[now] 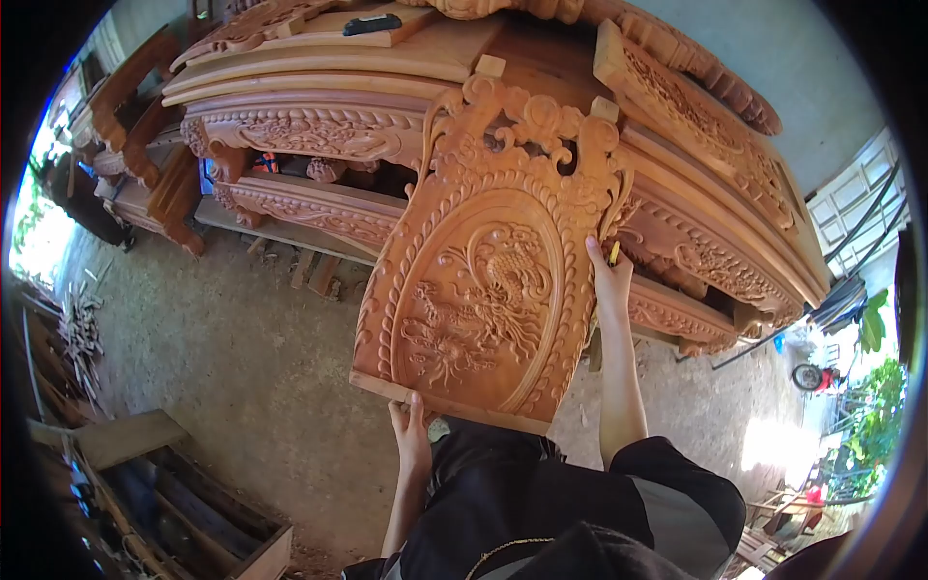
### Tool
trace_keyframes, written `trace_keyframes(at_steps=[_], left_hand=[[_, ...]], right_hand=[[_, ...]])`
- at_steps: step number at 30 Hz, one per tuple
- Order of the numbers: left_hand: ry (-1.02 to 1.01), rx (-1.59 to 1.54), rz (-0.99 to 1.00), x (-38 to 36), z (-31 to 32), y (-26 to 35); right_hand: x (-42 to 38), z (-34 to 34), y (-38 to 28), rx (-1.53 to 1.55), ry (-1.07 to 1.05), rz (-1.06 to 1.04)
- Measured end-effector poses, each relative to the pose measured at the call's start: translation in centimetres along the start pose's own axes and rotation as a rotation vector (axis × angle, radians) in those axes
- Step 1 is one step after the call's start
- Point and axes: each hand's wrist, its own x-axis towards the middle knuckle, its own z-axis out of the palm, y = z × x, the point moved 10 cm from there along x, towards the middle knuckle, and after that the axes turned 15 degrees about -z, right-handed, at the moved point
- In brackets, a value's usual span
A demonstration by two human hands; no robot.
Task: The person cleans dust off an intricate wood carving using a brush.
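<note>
A carved wooden panel with a dragon relief inside an oval border is tilted in front of me. Its pierced, scrolled top lies toward the stacked furniture. My left hand grips the panel's bottom edge near the left corner, thumb on the front. On the right side edge, my right hand is closed, with the thumb along the front face. A small yellow item shows at the fingers of that hand. The fingers behind the panel are partly hidden.
Carved wooden furniture is stacked behind the panel, with a dark object on top. A wooden crate stands at lower left, near wood scraps. A red motorbike is far right.
</note>
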Motion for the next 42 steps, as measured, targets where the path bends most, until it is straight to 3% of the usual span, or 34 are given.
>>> trace_keyframes(at_steps=[7,15,17,19,21,22,24,32,34,35,37,42], left_hand=[[-0.108,0.110,-0.067,1.4,-1.7,1.0],[-0.286,0.462,-0.241,2.5,-4.8,3.2],[-0.324,0.666,-0.459,2.1,-5.4,3.0],[-0.354,0.659,-0.477,3.0,-6.2,2.9],[-0.595,0.634,-0.465,3.2,-5.2,2.7],[-0.609,0.635,-0.465,4.4,-6.3,2.6],[-0.810,0.428,-0.448,5.4,-7.4,1.9],[-0.787,0.366,-0.377,9.6,-6.9,3.0],[-0.675,0.068,-0.432,11.9,-7.5,4.7],[-0.676,0.069,-0.422,12.2,-6.8,5.6],[-0.582,0.198,-0.175,12.9,-4.8,10.0],[-0.585,0.373,-0.006,13.3,0.9,15.0]], right_hand=[[0.3,0.0,0.8,0.043,0.052,-0.077],[0.3,-0.3,0.5,-0.042,0.028,0.150],[0.1,-0.7,0.6,-0.079,0.058,0.220],[0.5,-0.5,0.7,-0.056,0.025,0.098],[0.7,-0.5,0.4,-0.057,0.030,0.054],[0.5,-0.4,0.1,-0.045,0.043,0.055],[-0.1,-0.7,-0.8,-0.052,0.059,0.071],[-0.8,-0.3,0.7,-0.048,-0.005,0.154],[-0.5,0.1,1.6,-0.004,-0.011,0.170],[-0.7,0.0,2.5,0.025,0.005,0.195],[-0.8,0.0,2.8,0.054,0.023,0.218],[-1.0,0.0,2.1,0.018,0.027,0.197]])
